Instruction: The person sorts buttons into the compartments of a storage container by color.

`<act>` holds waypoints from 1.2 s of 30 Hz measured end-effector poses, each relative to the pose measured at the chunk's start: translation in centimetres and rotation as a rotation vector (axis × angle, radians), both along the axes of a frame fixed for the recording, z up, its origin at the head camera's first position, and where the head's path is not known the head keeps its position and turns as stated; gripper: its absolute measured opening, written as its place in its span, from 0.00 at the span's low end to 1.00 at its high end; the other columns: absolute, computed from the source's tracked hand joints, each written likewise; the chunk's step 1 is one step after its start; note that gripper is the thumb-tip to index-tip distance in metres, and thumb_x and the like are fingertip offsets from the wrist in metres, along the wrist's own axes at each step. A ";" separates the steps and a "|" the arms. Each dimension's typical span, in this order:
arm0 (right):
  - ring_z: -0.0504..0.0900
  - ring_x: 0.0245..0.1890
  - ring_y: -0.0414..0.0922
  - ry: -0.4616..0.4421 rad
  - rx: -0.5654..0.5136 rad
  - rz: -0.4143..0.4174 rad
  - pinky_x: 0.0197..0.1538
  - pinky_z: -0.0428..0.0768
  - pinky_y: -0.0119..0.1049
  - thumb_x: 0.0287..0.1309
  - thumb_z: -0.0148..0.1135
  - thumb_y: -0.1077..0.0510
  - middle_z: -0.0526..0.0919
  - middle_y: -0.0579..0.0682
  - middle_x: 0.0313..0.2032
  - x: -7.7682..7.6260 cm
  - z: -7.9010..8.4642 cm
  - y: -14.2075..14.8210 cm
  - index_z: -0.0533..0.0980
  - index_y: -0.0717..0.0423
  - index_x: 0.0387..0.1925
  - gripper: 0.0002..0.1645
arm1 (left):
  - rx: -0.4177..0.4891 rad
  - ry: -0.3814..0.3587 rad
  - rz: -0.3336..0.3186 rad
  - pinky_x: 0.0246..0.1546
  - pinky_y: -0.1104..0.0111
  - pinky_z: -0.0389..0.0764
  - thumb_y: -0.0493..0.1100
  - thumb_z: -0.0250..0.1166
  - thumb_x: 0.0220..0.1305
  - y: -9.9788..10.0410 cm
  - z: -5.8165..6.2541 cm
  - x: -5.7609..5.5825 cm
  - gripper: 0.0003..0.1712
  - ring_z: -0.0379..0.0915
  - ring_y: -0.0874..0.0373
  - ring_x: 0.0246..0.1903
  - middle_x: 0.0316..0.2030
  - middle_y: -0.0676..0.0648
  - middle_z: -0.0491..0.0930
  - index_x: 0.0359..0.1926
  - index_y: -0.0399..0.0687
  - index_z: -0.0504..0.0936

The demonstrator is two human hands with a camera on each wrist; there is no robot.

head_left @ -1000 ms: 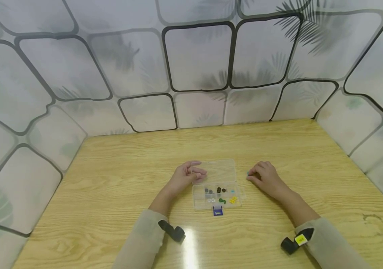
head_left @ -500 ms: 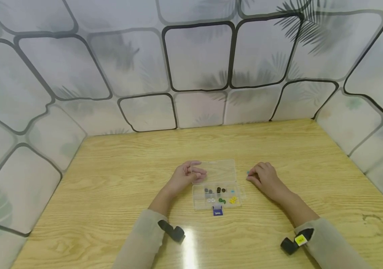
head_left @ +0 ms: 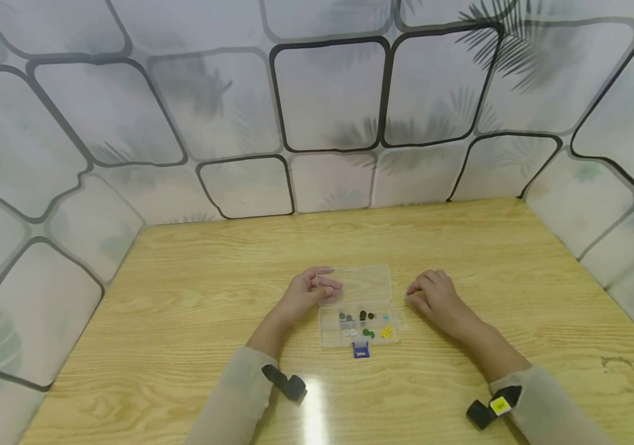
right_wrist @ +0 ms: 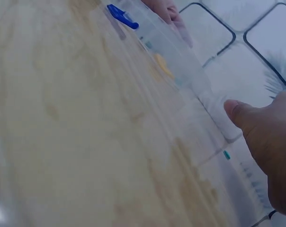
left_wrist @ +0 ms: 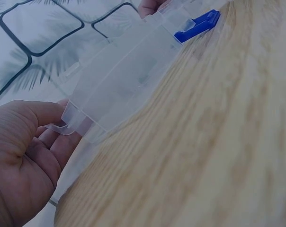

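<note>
A clear plastic compartment box lies on the table with its lid folded back. Small round pieces in grey, black, white, green, yellow and light blue sit in its compartments. My left hand grips the box's left side near the lid, thumb against the clear plastic. To the right of the box, my right hand is low over the table, fingers bent toward the thumb. In the right wrist view a small teal piece appears below the thumb, apart from it; the other fingers are hidden there.
A blue latch hangs from the front edge of the box. Light wood tabletop surrounds it, with patterned wall panels behind and at both sides. Each wrist wears a black camera.
My right hand has shifted slightly left and toward me. The light-blue spot by its fingertips no longer shows in the head view. My left hand and the box have stayed put.
</note>
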State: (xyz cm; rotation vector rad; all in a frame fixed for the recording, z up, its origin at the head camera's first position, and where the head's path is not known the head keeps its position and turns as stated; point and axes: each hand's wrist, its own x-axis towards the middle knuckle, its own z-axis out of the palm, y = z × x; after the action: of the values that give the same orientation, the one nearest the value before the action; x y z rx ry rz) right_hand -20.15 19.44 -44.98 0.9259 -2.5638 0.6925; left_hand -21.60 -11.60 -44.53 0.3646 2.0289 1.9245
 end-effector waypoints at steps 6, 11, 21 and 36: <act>0.70 0.37 0.49 0.141 -0.013 0.075 0.40 0.70 0.45 0.54 0.65 0.61 0.75 0.51 0.35 0.2 0.5 -0.9 0.74 0.57 0.32 0.07 | -0.014 0.013 0.001 0.49 0.66 0.82 0.31 0.56 0.66 0.0 -0.1 -0.1 0.25 0.80 0.48 0.48 0.49 0.33 0.79 0.64 0.36 0.64; 0.70 0.38 0.49 0.212 -0.041 0.131 0.41 0.70 0.44 0.67 0.47 0.45 0.75 0.52 0.35 0.5 0.6 -1.6 0.75 0.58 0.32 0.21 | -0.019 0.027 -0.007 0.49 0.66 0.82 0.32 0.56 0.66 0.0 -0.1 -0.1 0.26 0.79 0.47 0.48 0.50 0.33 0.78 0.64 0.36 0.64; 0.71 0.37 0.47 0.247 -0.028 0.191 0.42 0.71 0.44 0.68 0.48 0.46 0.75 0.50 0.35 1.4 0.6 -3.3 0.74 0.56 0.31 0.19 | -0.026 0.015 0.003 0.49 0.66 0.82 0.31 0.55 0.66 0.0 -0.1 -0.1 0.26 0.80 0.48 0.48 0.50 0.33 0.79 0.64 0.36 0.64; 0.71 0.39 0.48 0.213 -0.041 0.123 0.42 0.70 0.43 0.61 0.60 0.52 0.76 0.52 0.36 1.0 0.5 -2.7 0.75 0.59 0.33 0.12 | -0.024 0.007 0.009 0.49 0.67 0.82 0.32 0.56 0.66 0.0 -0.2 -0.1 0.26 0.80 0.51 0.47 0.49 0.35 0.80 0.65 0.37 0.64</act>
State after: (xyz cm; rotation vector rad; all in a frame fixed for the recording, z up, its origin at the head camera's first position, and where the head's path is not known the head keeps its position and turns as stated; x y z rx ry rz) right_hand -19.11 16.70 -44.48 1.0881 -2.3143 0.6401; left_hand -21.74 -11.63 -44.71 0.3575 2.0601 1.9053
